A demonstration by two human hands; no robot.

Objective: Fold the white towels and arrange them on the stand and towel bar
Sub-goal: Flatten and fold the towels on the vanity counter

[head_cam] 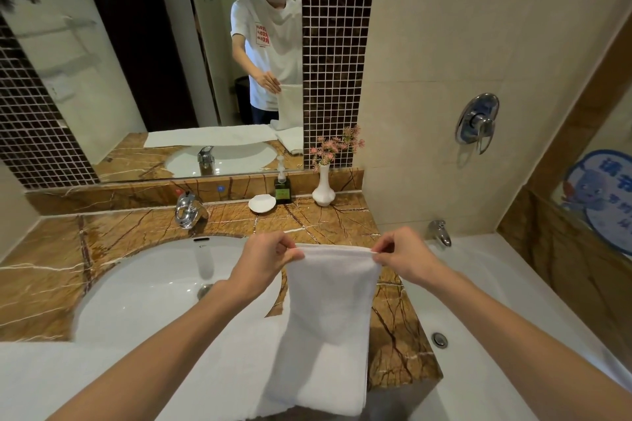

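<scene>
The hanging towel [328, 311] hides part of the brown counter [393, 328] and a bit of the flat towel [102, 383] under it. The flat towel runs off the bottom and left edges. The left arm [164, 359] and right arm [513, 338] are cut off at the bottom. The blue sticker [602, 202] runs off the right edge. The words on the soap bottle [282, 191] are too small to read
</scene>
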